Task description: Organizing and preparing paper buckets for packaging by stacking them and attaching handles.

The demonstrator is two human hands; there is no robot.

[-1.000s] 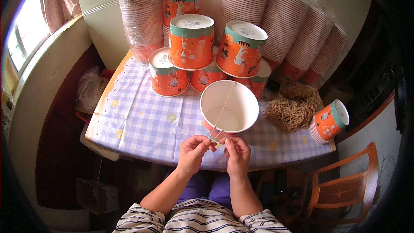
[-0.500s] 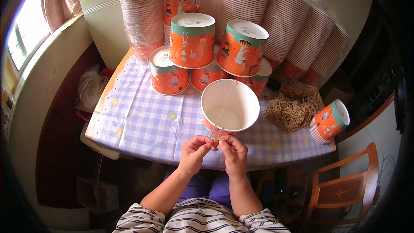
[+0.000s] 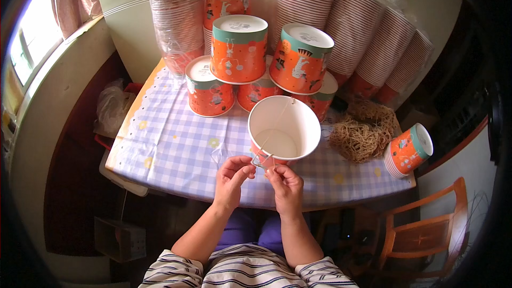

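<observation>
A white-lined paper bucket (image 3: 290,144) stands upright, mouth up, near the table's front edge. Thin tan string (image 3: 266,143) runs from a hole in its far rim across the mouth to the near rim, where it forms a small loose loop. My left hand (image 3: 232,182) is closed at the loop's left side, thumb and fingertips together on the string. At the right side my right hand (image 3: 285,185) pinches the string between thumb and forefinger. Both hands are just in front of the bucket, a little apart. Fine detail of the knot is too small to tell.
Upturned orange-and-green paper buckets (image 3: 239,53) are piled behind. Tall wrapped stacks of buckets (image 3: 304,5) line the wall. To the right lie a tangled heap of string (image 3: 365,133) and a short bucket stack (image 3: 407,152) on its base. A wooden chair (image 3: 424,234) stands lower right.
My hands have drawn apart, the left one moving left and slightly up. The string loop between them is wider and nearer the bucket's rim.
</observation>
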